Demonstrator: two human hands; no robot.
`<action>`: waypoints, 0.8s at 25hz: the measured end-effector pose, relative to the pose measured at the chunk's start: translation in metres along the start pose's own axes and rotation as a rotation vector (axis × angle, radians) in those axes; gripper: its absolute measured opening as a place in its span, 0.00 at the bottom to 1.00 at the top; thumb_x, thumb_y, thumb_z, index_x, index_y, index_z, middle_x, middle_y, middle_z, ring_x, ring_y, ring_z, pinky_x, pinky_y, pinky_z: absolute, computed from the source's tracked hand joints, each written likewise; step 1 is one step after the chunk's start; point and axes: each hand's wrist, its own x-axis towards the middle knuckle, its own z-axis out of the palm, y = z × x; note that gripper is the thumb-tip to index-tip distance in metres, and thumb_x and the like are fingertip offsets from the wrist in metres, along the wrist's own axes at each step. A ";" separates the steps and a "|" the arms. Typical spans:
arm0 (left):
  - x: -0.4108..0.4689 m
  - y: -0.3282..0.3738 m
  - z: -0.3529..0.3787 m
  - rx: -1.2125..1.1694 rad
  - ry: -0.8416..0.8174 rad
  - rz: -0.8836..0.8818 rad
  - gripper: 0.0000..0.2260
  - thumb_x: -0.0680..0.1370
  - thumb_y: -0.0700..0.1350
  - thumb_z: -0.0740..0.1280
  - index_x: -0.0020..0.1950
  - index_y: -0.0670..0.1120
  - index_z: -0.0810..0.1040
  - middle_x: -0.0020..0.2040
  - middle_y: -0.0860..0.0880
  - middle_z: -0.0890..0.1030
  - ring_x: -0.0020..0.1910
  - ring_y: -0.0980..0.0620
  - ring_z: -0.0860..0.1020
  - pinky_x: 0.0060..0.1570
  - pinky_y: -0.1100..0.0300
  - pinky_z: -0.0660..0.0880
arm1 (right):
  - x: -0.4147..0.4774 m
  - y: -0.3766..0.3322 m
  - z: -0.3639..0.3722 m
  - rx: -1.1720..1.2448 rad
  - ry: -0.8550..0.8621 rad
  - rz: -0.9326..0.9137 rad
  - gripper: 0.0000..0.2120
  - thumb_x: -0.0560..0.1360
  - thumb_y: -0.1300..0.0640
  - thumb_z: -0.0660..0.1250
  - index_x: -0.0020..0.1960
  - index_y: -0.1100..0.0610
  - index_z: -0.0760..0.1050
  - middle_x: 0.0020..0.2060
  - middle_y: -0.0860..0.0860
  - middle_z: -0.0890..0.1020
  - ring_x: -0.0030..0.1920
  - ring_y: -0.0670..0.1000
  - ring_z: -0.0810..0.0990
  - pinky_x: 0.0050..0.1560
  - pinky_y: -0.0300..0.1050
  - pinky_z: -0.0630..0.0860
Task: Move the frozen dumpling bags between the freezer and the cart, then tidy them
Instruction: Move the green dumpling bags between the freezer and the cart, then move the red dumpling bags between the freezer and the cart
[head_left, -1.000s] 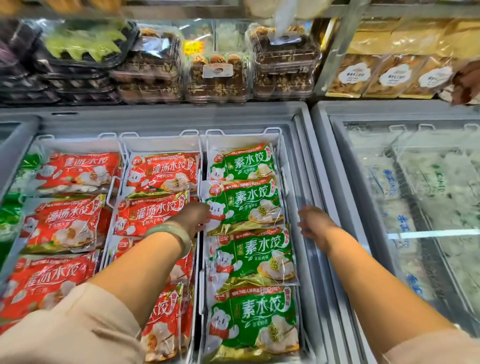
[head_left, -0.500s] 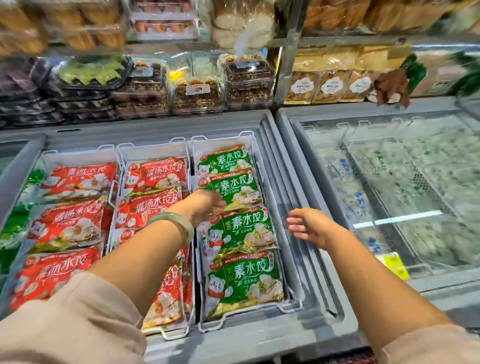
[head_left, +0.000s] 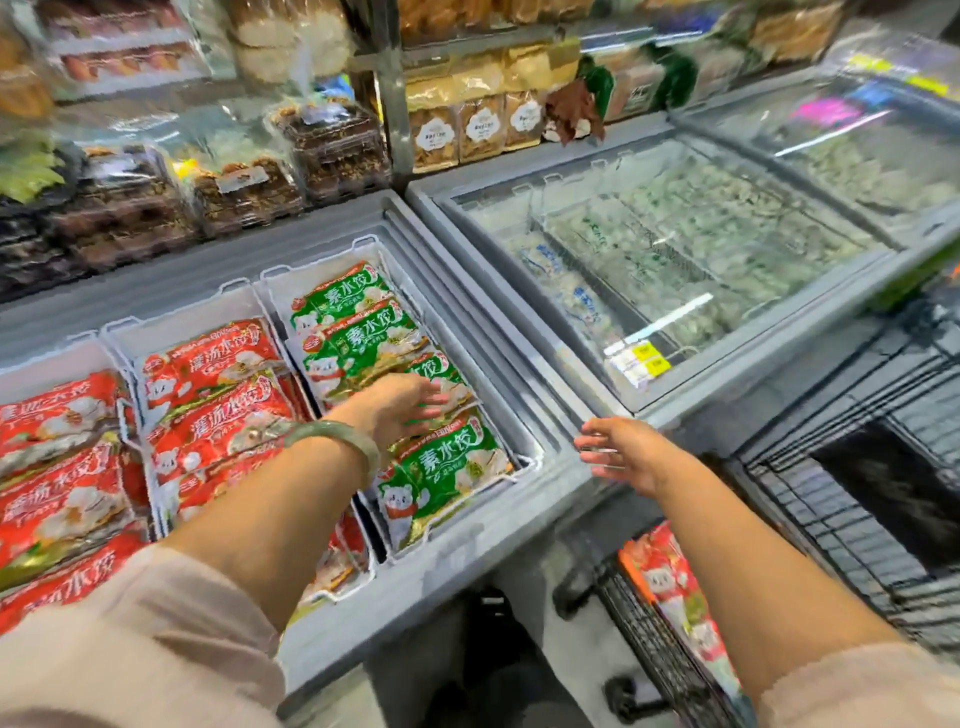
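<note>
Over the right end of the freezer (head_left: 457, 566), the left hand (head_left: 400, 410) lies flat, fingers straight, on the green dumpling bags (head_left: 447, 478). Tidying, I'd say. Right hand (head_left: 623, 452) hovers spread and empty at the front right corner. Next up, likely: reach down into the cart (head_left: 639, 639) for that red bag (head_left: 670, 577).

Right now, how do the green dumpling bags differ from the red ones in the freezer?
The green bags fill the rightmost basket in one row; the red bags fill the baskets to its left. The left hand lies on a green bag, not a red one. Both kinds lie flat and overlapping, with a white cartoon animal printed.
</note>
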 end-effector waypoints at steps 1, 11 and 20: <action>-0.001 -0.005 0.010 0.009 -0.027 -0.004 0.08 0.82 0.42 0.57 0.54 0.44 0.75 0.45 0.49 0.79 0.43 0.53 0.76 0.45 0.61 0.72 | -0.010 0.015 -0.010 0.025 0.017 0.008 0.07 0.79 0.54 0.58 0.45 0.53 0.72 0.39 0.49 0.78 0.37 0.47 0.76 0.38 0.40 0.69; -0.015 -0.026 0.193 0.332 -0.320 0.028 0.08 0.80 0.46 0.58 0.48 0.48 0.76 0.43 0.51 0.81 0.40 0.56 0.78 0.41 0.63 0.73 | -0.092 0.150 -0.167 0.355 0.344 0.099 0.08 0.79 0.58 0.60 0.54 0.59 0.75 0.47 0.53 0.81 0.43 0.50 0.79 0.46 0.45 0.77; 0.015 -0.053 0.358 0.485 -0.361 -0.094 0.08 0.82 0.45 0.56 0.53 0.46 0.74 0.42 0.51 0.78 0.38 0.56 0.75 0.43 0.62 0.71 | -0.050 0.203 -0.284 0.451 0.364 0.234 0.10 0.81 0.59 0.57 0.57 0.60 0.74 0.44 0.53 0.81 0.42 0.51 0.80 0.43 0.44 0.77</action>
